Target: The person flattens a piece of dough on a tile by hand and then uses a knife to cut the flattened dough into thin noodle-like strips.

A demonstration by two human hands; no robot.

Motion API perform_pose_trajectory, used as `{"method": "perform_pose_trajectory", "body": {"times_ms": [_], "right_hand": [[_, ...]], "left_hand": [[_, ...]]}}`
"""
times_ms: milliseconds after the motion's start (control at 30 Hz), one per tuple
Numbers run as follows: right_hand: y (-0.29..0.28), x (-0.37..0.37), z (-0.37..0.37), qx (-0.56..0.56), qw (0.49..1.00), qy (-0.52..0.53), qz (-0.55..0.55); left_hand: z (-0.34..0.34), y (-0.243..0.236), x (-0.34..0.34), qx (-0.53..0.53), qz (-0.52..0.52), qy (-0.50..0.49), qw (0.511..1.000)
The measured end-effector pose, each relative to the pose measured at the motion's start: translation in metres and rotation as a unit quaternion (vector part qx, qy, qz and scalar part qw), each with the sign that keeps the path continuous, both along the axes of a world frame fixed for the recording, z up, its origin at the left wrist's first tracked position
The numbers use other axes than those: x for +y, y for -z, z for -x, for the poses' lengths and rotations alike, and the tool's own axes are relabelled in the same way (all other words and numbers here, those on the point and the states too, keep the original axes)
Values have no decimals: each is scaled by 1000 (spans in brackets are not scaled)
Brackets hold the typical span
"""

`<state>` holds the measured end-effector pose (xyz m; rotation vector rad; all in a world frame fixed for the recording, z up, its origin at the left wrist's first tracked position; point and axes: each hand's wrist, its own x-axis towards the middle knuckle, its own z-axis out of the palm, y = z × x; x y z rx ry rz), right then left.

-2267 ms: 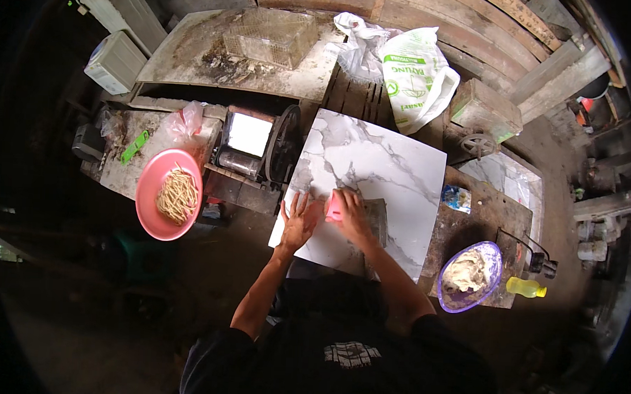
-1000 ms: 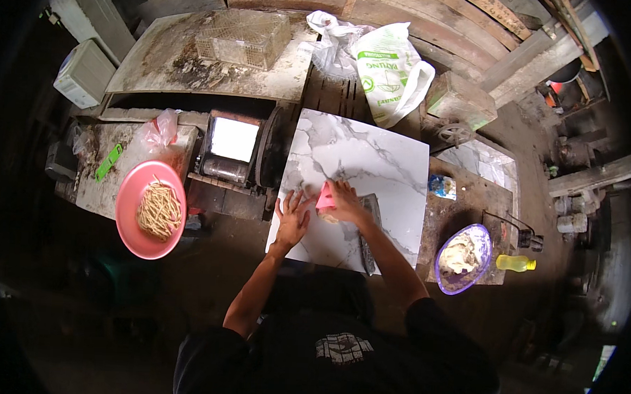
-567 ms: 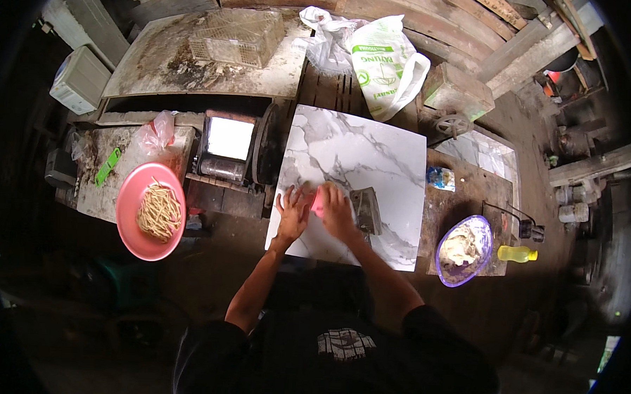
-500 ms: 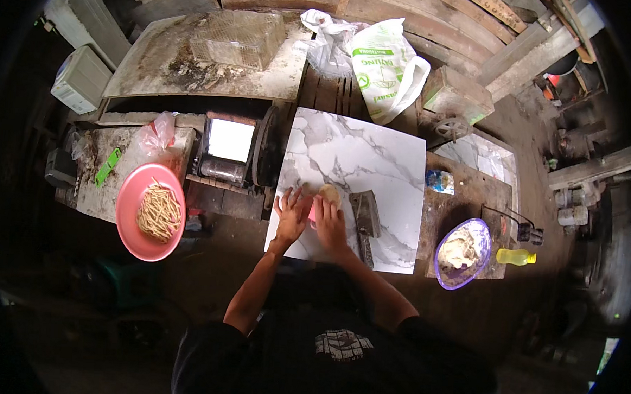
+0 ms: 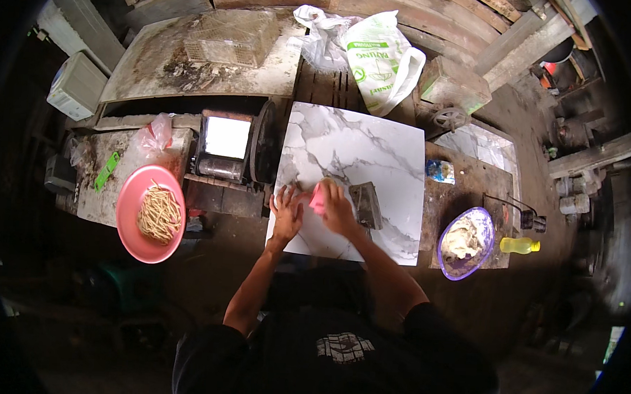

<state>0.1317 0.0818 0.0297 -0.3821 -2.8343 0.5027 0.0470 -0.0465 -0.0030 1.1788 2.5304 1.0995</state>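
My left hand lies with its fingers spread on the white marble-patterned board, near its left edge. Close beside it, my right hand is closed around a small pink piece; whether this is a cloth or a scraper I cannot make out. A bit of pale dough may lie at the right fingertips, mostly hidden. Just right of that hand rests a broad-bladed cleaver, its handle covered by my right forearm.
Left of the board stand a roller machine and a pink basin holding dough sticks. On the right are a purple-rimmed bowl of dough, a yellow bottle and a blue-white packet. A white sack lies beyond the board.
My right hand has turned and closed around the pink piece. The pale dough lump seen by its fingers is now mostly out of sight. My left hand has hardly moved.
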Motion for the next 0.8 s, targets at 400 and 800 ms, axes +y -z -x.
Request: {"method": "perform_pose_trajectory", "body": {"times_ms": [400, 800], "right_hand": [[5, 9, 2, 25, 999, -39, 13], [-5, 32, -10, 89, 967, -2, 238]], "left_hand": [[-3, 0, -4, 5, 13, -18, 1000], [-3, -3, 5, -26, 1, 22, 999]]}}
